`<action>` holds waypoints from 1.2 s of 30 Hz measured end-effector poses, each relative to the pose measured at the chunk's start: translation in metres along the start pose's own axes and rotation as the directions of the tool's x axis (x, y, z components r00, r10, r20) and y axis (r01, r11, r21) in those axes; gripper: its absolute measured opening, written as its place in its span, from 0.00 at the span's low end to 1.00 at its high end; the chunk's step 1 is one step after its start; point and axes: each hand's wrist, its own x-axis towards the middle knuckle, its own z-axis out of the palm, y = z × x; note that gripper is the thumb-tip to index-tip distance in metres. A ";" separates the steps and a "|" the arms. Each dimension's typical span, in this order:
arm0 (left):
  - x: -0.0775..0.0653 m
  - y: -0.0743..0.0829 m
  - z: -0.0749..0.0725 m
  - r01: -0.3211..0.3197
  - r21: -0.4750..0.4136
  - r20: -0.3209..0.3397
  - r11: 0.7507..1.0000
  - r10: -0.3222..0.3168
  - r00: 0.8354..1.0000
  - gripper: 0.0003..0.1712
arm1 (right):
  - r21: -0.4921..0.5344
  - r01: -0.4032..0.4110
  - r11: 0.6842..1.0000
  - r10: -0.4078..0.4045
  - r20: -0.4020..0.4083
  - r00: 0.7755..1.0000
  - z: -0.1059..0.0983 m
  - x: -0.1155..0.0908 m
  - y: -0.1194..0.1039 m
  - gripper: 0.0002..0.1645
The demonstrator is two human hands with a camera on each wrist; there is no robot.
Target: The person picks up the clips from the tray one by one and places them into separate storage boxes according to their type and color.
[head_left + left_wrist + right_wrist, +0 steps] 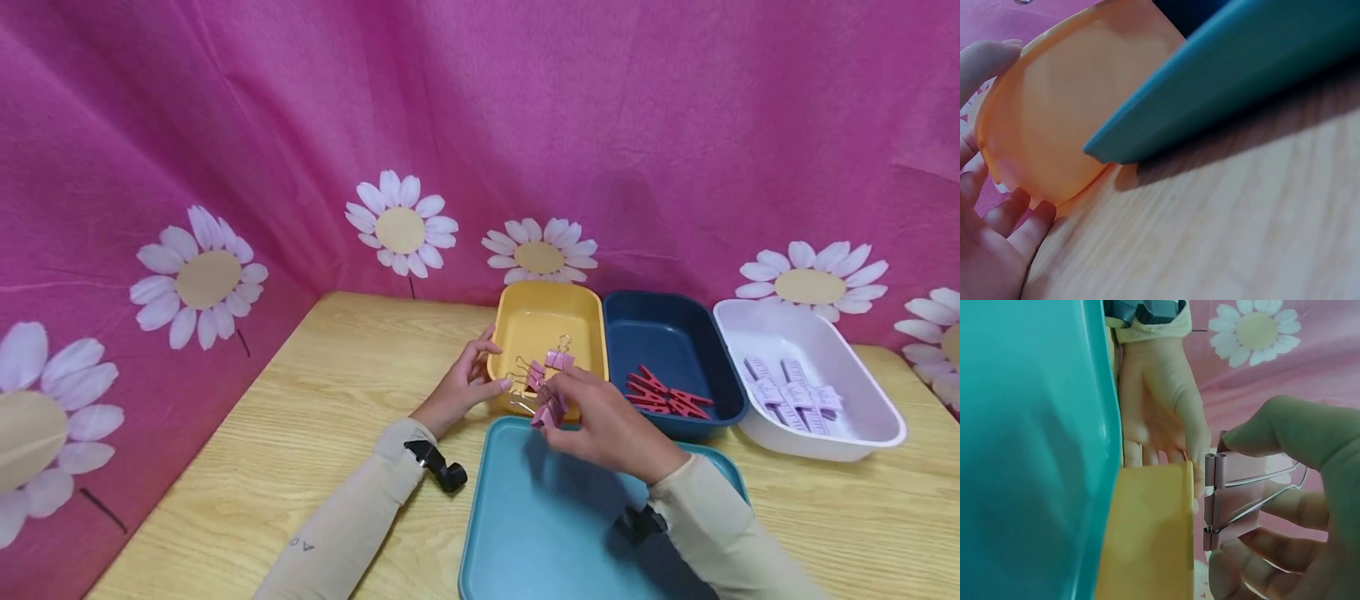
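My right hand (600, 421) pinches a pink binder clip (1241, 494) between thumb and fingers, above the near edge of the yellow bin (551, 317). The clip's wire handles point back toward the palm in the right wrist view. Two more pink binder clips (559, 359) show at the near end of the yellow bin, partly overlapped by the right hand and its clip. At the bin's left side, my left hand (467, 379) grips it, thumb at the rim and fingers around the outer wall (1054, 125).
A teal tray (555, 533) lies in front, close to the yellow bin. To the right stand a navy bin (660, 321) with several red clothespins (667, 393) and a white bin (873, 417) with several lilac clips (795, 393). A pink flowered cloth (480, 125) hangs behind the wooden table (315, 400).
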 end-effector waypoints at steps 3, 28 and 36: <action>0.003 -0.009 -0.003 -0.002 -0.016 -0.005 1.000 0.002 1.000 0.32 | 0.004 0.002 1.000 -0.002 -0.001 1.000 -0.004 0.002 0.001 0.16; 0.007 -0.022 -0.006 -0.002 0.008 -0.056 1.000 0.002 0.998 0.31 | -0.009 -0.102 0.995 0.103 0.030 0.994 -0.022 0.029 0.017 0.18; 0.006 -0.022 -0.005 0.003 0.015 -0.059 1.000 -0.002 0.998 0.29 | -0.023 -0.141 0.990 0.142 0.046 0.989 -0.021 0.035 0.024 0.23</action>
